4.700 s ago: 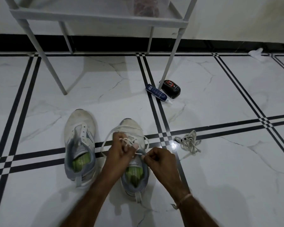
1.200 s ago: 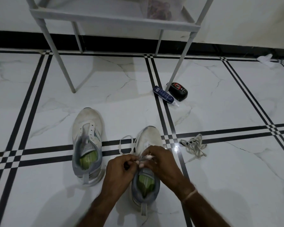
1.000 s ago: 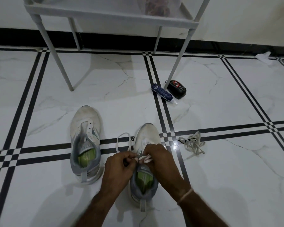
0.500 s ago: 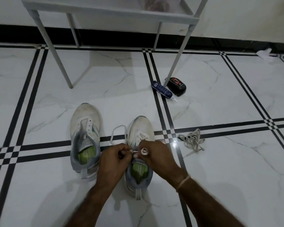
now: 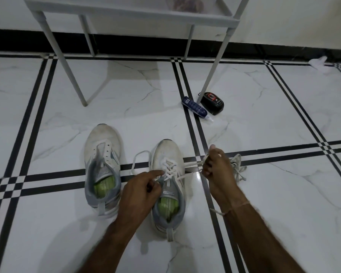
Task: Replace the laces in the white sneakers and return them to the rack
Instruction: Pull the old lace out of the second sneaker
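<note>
Two sneakers [image 5: 101,168] [image 5: 168,154], two hands [image 5: 140,191] [image 5: 218,170], one threaded lace [image 5: 191,164], one rack [image 5: 130,12]

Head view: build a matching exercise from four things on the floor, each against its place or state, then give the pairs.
1. left sneaker
2. right sneaker
3. loose lace
4. blue tube

A. beside the rack leg
B. heaped beyond the right hand
C. eyelets bare
D. threaded lace drawn sideways by the right hand

Pairs: 1-C; 2-D; 3-B; 4-A.
</note>
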Demonstrator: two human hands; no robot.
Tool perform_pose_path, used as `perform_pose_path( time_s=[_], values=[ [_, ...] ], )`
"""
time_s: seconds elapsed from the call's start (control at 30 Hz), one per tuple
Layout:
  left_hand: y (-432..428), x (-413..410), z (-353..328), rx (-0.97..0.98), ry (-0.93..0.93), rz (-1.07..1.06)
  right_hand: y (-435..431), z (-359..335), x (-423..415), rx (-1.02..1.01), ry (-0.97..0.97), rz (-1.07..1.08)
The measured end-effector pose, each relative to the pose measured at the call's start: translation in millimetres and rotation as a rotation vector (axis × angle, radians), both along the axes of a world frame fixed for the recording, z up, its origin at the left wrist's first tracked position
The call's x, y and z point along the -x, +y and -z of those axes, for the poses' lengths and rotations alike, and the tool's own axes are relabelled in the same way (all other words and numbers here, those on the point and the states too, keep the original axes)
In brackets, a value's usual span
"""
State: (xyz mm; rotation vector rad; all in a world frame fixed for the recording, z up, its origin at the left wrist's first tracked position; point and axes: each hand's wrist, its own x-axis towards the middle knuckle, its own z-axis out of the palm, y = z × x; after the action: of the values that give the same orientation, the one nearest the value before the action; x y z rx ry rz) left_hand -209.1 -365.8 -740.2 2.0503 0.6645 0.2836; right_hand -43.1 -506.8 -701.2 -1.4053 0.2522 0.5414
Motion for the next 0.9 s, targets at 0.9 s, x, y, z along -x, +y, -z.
perform_pose_path(
  time_s=[0.9],
  values=[
    [-4.0,-31.8,-0.7,0.72,-0.018,-0.252,-10.4,30.0,51.9,0.697,-0.578,-0.551]
  ],
)
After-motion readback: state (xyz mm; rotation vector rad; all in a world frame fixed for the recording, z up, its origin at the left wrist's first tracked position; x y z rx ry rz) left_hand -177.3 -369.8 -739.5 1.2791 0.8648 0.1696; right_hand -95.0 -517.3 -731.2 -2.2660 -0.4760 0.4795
